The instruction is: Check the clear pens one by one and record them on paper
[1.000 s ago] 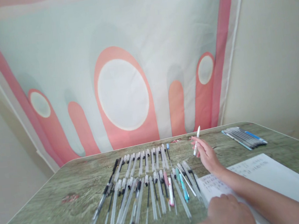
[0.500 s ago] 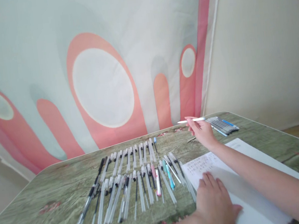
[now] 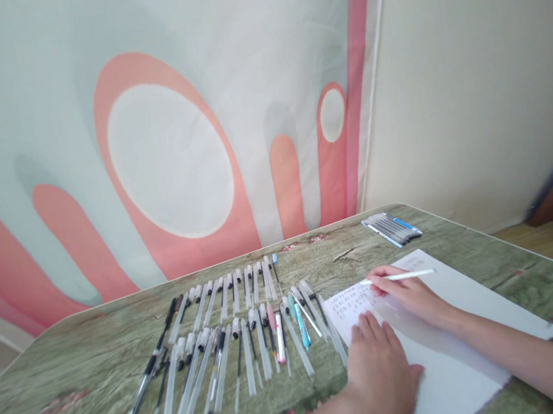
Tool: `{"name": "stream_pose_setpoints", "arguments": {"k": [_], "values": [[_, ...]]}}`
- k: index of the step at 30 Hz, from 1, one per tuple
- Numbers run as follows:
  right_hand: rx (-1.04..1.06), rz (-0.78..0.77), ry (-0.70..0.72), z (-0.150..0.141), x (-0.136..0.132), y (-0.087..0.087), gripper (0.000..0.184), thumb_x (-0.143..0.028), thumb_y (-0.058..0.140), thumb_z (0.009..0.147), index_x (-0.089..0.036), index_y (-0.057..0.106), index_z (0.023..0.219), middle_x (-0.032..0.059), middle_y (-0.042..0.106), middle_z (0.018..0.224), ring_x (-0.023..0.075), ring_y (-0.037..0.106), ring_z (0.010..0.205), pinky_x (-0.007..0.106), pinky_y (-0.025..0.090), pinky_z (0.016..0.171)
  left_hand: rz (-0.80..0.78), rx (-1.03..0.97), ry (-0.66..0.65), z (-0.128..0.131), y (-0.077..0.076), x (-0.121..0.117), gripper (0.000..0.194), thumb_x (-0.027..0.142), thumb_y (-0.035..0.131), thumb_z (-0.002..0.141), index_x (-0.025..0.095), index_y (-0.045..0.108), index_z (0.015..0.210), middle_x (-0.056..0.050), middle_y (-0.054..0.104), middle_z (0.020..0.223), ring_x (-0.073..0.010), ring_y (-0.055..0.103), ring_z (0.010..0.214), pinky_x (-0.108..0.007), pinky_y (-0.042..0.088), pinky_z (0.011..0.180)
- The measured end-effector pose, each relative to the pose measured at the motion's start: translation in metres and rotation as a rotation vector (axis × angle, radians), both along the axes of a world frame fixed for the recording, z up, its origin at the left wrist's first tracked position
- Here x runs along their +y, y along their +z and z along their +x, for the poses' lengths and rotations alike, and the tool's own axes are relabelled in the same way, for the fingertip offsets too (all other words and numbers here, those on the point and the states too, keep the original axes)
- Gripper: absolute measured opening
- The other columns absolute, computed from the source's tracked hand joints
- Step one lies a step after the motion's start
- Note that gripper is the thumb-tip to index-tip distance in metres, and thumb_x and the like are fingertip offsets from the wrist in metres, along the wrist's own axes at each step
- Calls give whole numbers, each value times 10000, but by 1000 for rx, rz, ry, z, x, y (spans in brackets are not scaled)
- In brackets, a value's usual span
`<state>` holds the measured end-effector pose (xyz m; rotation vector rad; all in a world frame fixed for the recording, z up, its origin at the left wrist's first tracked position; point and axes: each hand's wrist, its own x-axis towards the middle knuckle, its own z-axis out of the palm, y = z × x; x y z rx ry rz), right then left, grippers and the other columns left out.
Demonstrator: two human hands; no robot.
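Observation:
A white pen (image 3: 416, 274) is pinched in my right hand (image 3: 408, 293), its tip at the upper part of a white sheet of paper (image 3: 455, 346). Several lines of small dark handwriting (image 3: 351, 300) fill the sheet's upper left corner; I cannot read them. My left hand (image 3: 379, 365) lies flat on the paper's left side just below the writing, fingers stretched out. Left of the paper, clear pen barrels with caps and dark refills (image 3: 216, 375) lie in two rows. Among them are a white and pink pen (image 3: 279, 341) and a turquoise pen (image 3: 302, 325).
A pack of pens or refills with blue edges (image 3: 393, 228) lies near the table's far right corner. The wood-patterned table (image 3: 64, 367) meets a wall hanging (image 3: 171, 166) with pink and white shapes at its back edge.
My right hand has come down from above the table's far side to the paper, bringing the white pen to the writing. My left hand stays on the sheet. The view has turned slightly right.

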<state>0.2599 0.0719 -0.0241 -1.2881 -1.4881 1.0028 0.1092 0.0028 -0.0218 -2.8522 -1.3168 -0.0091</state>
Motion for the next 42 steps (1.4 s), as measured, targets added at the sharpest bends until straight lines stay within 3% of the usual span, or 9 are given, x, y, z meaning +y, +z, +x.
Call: {"name": "stream_pose_setpoints", "arguments": {"k": [8, 15, 42], "values": [[-205, 74, 11, 4, 6, -13, 179, -357, 487, 784, -198, 508, 706, -26, 535, 610, 127, 490, 574, 260, 400, 572, 36, -20, 25, 0, -3, -1, 643, 496, 311, 849, 32, 374, 1288, -244, 354, 1323, -342, 330, 1229, -489, 333, 934], [-371, 170, -18, 3, 7, -13, 197, -330, 452, 792, -205, 457, 641, -38, 462, 568, 126, 437, 556, 256, 356, 543, 46, -14, 14, 0, -4, 0, 638, 488, 320, 850, 21, 383, 1280, -248, 364, 1315, -346, 340, 1221, -483, 339, 926], [-371, 210, 6, 3, 6, -14, 154, -303, 460, 775, -206, 473, 656, -22, 494, 604, 143, 463, 604, 269, 372, 577, 74, -10, 2, -1, -4, -1, 643, 494, 335, 845, 22, 385, 1279, -253, 374, 1308, -337, 347, 1218, -476, 345, 922]]}}
